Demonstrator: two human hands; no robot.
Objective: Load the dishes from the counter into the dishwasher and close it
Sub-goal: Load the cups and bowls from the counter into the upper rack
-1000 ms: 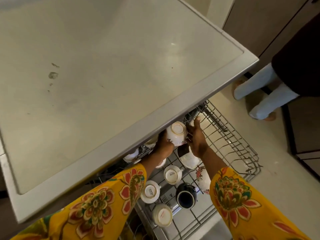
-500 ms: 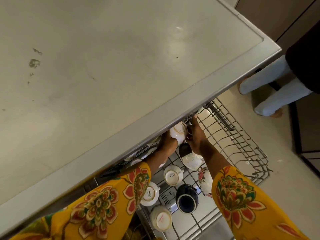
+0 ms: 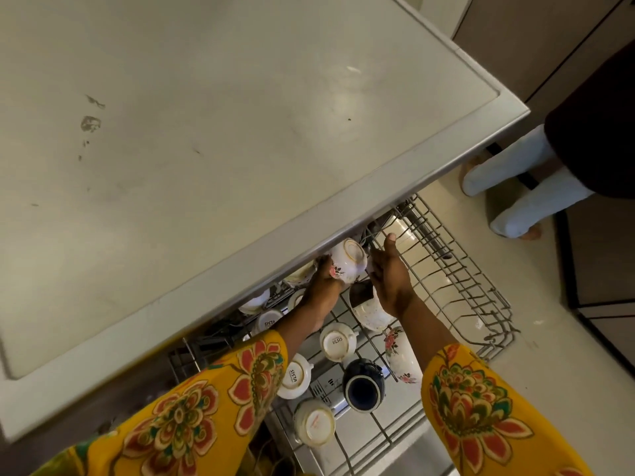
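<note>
An upturned white floral cup [image 3: 347, 259] sits between my hands at the back of the pulled-out wire rack [image 3: 464, 290]. My left hand [image 3: 324, 288] grips its left side; the fingers are partly hidden under the counter edge. My right hand [image 3: 390, 276] lies against its right side with the thumb pointing up; its fingers curl toward the cup. Several white cups [image 3: 336, 341] stand bottom-up in the rack, together with a dark blue cup [image 3: 363, 386] and a floral bowl [image 3: 400, 355].
The pale counter [image 3: 206, 149] overhangs the rack and hides its back left part. The rack's right half holds bare wire tines. Another person's legs [image 3: 515, 187] stand on the floor at the right, close to the rack's far corner.
Both hands stay on the floral cup near the counter edge, with the cup tilted slightly more. The view has shifted a little.
</note>
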